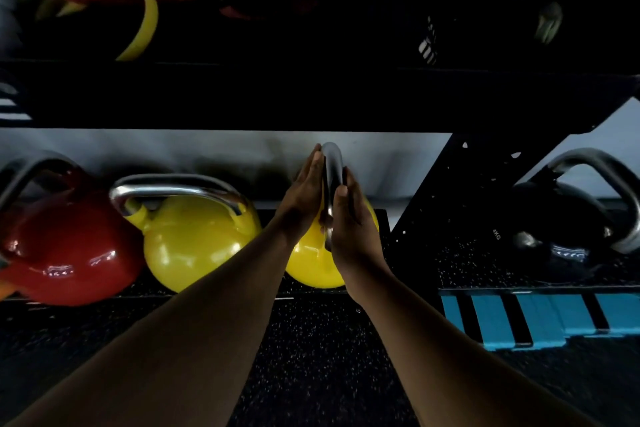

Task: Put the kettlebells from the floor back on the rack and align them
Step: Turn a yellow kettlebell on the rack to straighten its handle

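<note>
A yellow kettlebell (313, 263) with a steel handle (332, 170) sits on the bottom shelf of the black rack (242, 97), its handle turned edge-on to me. My left hand (304, 191) lies flat against the handle's left side, fingers straight. My right hand (349, 218) presses the handle's right side, thumb across its front. To the left stand a second yellow kettlebell (194, 239) and a red kettlebell (65, 250), both with handles broadside. A black kettlebell (568, 222) stands on the floor to the right, beyond the rack's slanted side plate.
The rack's upper shelf beam hangs low over the handles. A yellow band (145, 21) and red straps lie on the upper shelf. Blue-and-black striped mats (540, 319) lie on the speckled rubber floor (311, 357) at the right.
</note>
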`<state>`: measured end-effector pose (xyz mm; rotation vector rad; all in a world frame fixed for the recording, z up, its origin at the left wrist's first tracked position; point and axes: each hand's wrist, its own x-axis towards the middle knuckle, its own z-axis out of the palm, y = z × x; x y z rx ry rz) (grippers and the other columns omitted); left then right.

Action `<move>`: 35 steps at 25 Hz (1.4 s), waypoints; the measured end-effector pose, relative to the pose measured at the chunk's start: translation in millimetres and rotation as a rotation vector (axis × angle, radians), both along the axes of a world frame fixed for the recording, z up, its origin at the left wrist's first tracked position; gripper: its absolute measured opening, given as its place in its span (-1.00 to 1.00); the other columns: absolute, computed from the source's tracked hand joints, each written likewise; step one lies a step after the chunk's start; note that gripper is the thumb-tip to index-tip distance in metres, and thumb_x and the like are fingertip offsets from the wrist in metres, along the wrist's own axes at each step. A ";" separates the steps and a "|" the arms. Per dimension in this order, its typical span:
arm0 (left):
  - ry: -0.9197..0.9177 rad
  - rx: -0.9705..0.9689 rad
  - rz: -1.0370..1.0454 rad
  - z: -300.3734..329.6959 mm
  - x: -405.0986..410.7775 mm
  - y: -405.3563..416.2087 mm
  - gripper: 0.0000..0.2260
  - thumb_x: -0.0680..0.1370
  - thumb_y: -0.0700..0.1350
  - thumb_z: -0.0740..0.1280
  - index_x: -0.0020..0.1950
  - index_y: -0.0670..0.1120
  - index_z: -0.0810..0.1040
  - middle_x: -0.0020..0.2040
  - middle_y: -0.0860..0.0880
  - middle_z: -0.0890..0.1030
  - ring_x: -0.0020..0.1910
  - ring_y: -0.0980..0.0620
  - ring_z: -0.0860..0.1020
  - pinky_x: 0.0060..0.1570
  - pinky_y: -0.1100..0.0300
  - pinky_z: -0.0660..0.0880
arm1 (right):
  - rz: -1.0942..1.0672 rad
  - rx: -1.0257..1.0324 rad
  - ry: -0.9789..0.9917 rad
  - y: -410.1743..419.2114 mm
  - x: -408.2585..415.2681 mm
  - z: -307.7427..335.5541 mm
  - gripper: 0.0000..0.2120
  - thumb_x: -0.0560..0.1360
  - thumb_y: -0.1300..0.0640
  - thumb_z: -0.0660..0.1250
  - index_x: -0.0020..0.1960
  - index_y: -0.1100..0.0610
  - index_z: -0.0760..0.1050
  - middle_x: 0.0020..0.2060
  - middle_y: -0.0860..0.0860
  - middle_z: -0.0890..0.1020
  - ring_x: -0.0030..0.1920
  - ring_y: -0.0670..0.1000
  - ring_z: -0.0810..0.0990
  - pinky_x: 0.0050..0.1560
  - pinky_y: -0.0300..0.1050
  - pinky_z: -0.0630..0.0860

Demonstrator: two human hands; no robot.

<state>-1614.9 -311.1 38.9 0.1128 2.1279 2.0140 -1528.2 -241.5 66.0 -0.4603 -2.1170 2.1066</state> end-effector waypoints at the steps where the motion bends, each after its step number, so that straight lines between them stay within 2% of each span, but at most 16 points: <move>1: -0.008 0.012 0.001 0.6 0.5 0.2 -0.57 0.68 0.06 0.01 0.55 0.02 0.21 0.55 0.03 0.24 0.50 0.12 0.21 0.50 0.04 0.15 | 0.005 -0.007 0.005 1.0 0.5 0.8 -0.56 0.67 0.00 0.03 0.55 -0.05 0.16 0.48 -0.01 0.37 0.34 -0.07 0.45 -0.06 -0.44 0.50; 3: -0.019 0.021 0.005 0.9 2.8 0.7 -0.57 0.68 0.07 0.02 0.54 0.02 0.22 0.55 0.03 0.25 0.49 0.12 0.23 0.49 0.05 0.16 | 0.010 -0.026 0.018 2.4 2.1 2.6 -0.56 0.68 0.06 0.04 0.55 0.01 0.16 0.49 0.01 0.34 0.30 -0.14 0.40 -0.14 -0.58 0.42; 7: -0.018 0.021 0.000 0.7 6.5 -0.7 -0.55 0.67 0.10 0.01 0.55 0.04 0.20 0.55 0.04 0.24 0.50 0.11 0.21 0.50 0.05 0.15 | 0.028 -0.028 0.011 7.8 2.7 3.1 -0.56 0.67 0.05 0.05 0.54 0.01 0.17 0.48 0.01 0.35 0.31 -0.13 0.40 -0.19 -0.63 0.37; 11: -0.036 0.030 0.000 -0.6 5.2 0.4 -0.55 0.66 0.12 0.01 0.55 0.06 0.20 0.55 0.06 0.25 0.49 0.12 0.22 0.50 0.07 0.15 | 0.049 -0.033 0.005 5.7 2.5 0.0 -0.55 0.68 0.03 0.01 0.56 -0.01 0.11 0.52 0.00 0.29 0.40 -0.10 0.36 -0.06 -0.62 0.39; 17: -0.007 0.009 -0.032 -6.6 -1.7 -2.3 -0.55 0.67 0.13 -0.01 0.54 0.07 0.21 0.55 0.07 0.24 0.49 0.15 0.21 0.45 0.17 0.17 | 0.029 -0.001 -0.016 -1.8 -0.5 -6.5 -0.54 0.67 -0.02 0.00 0.56 -0.05 0.08 0.54 -0.05 0.25 0.30 -0.25 0.27 -0.10 -0.69 0.28; 19: -0.018 -0.014 -0.040 -8.4 -3.5 -3.6 -0.54 0.65 0.17 -0.02 0.54 0.10 0.21 0.55 0.07 0.25 0.49 0.11 0.23 0.44 0.09 0.21 | 0.038 0.007 -0.022 -1.0 -0.2 -7.1 -0.54 0.67 -0.04 0.00 0.56 -0.07 0.08 0.53 -0.06 0.24 0.24 -0.35 0.32 -0.11 -0.69 0.29; 20: -0.022 -0.017 -0.043 -9.2 -5.0 -4.1 -0.54 0.65 0.17 -0.02 0.54 0.10 0.21 0.55 0.07 0.25 0.50 0.11 0.22 0.46 0.07 0.20 | 0.045 0.024 -0.024 -0.6 0.8 -6.4 -0.54 0.67 -0.04 -0.01 0.56 -0.08 0.07 0.52 -0.07 0.26 0.13 -0.45 0.39 -0.12 -0.68 0.31; 21: -0.027 -0.006 -0.049 -9.1 -6.8 -4.3 -0.54 0.66 0.16 -0.01 0.55 0.08 0.20 0.55 0.06 0.24 0.51 0.11 0.20 0.48 0.08 0.16 | 0.052 0.051 -0.026 -0.5 2.2 -5.2 -0.54 0.67 -0.05 -0.01 0.56 -0.09 0.07 0.50 -0.07 0.30 0.00 -0.51 0.45 -0.09 -0.64 0.35; 22: -0.040 0.003 -0.061 -9.2 -8.0 -4.6 -0.54 0.66 0.14 -0.02 0.55 0.05 0.20 0.56 0.04 0.23 0.52 0.11 0.18 0.50 0.09 0.12 | 0.059 0.076 -0.032 -0.5 3.2 -3.6 -0.54 0.66 -0.07 -0.02 0.56 -0.12 0.06 0.47 -0.07 0.34 -0.09 -0.48 0.51 -0.01 -0.52 0.43; 24: -0.067 -0.032 -0.095 -8.1 -8.9 -5.1 -0.53 0.67 0.13 -0.03 0.55 0.00 0.19 0.56 -0.01 0.22 0.53 0.06 0.16 0.51 0.08 0.10 | 0.055 0.108 -0.061 -0.5 4.4 -0.2 -0.54 0.66 -0.09 -0.03 0.55 -0.16 0.05 0.34 -0.08 0.46 -0.11 -0.31 0.55 0.14 -0.11 0.53; 26: -0.016 -0.161 -0.104 -4.0 -9.7 -5.9 -0.53 0.68 0.10 -0.05 0.56 -0.03 0.16 0.57 -0.04 0.20 0.54 0.02 0.15 0.51 0.07 0.09 | 0.047 0.148 -0.078 1.5 2.8 2.8 -0.55 0.66 -0.07 -0.03 0.55 -0.16 0.06 0.18 -0.07 0.51 -0.11 -0.17 0.55 0.09 -0.02 0.51; 28: 0.051 -0.382 -0.123 4.9 -14.5 -11.5 -0.53 0.68 0.10 -0.08 0.57 0.01 0.13 0.58 -0.04 0.17 0.55 -0.03 0.13 0.52 -0.01 0.04 | 0.068 0.149 -0.076 2.8 2.4 5.3 -0.55 0.67 -0.05 -0.02 0.55 -0.13 0.08 0.14 -0.02 0.53 -0.08 -0.08 0.54 -0.05 -0.14 0.49; 30: 0.111 -0.703 -0.194 18.8 -18.6 -20.2 -0.53 0.66 0.14 -0.10 0.56 0.08 0.14 0.58 -0.01 0.18 0.54 -0.09 0.16 0.50 -0.15 0.00 | 0.112 0.129 -0.075 6.2 1.5 10.4 -0.57 0.67 -0.03 -0.02 0.54 -0.12 0.13 0.19 -0.04 0.49 -0.04 -0.11 0.51 -0.13 -0.27 0.50; 31: 0.175 -0.893 -0.225 27.0 -15.0 -25.8 -0.54 0.66 0.15 -0.11 0.54 0.11 0.17 0.56 0.00 0.22 0.52 -0.12 0.20 0.49 -0.20 -0.04 | 0.130 0.166 -0.087 8.7 1.1 13.5 -0.58 0.67 -0.04 -0.01 0.52 -0.12 0.16 0.21 -0.01 0.51 -0.06 -0.11 0.50 -0.13 -0.27 0.52; 33: 0.392 -1.236 -0.251 40.0 2.5 -40.5 -0.57 0.64 0.15 -0.10 0.47 0.19 0.30 0.48 0.00 0.39 0.44 -0.17 0.32 0.44 -0.29 -0.10 | 0.151 0.421 -0.136 14.7 2.7 21.3 -0.58 0.65 -0.11 0.02 0.49 -0.10 0.23 0.26 0.08 0.55 -0.03 0.03 0.54 -0.15 -0.17 0.47; 35: 0.588 -1.427 -0.290 55.0 27.7 -58.9 -0.59 0.64 0.15 -0.05 0.43 0.16 0.36 0.42 0.01 0.46 0.41 -0.15 0.33 0.43 -0.31 -0.11 | 0.190 0.783 -0.145 25.2 11.2 29.8 -0.57 0.62 -0.12 0.09 0.44 -0.02 0.30 0.27 0.15 0.52 0.16 0.19 0.50 -0.02 -0.09 0.43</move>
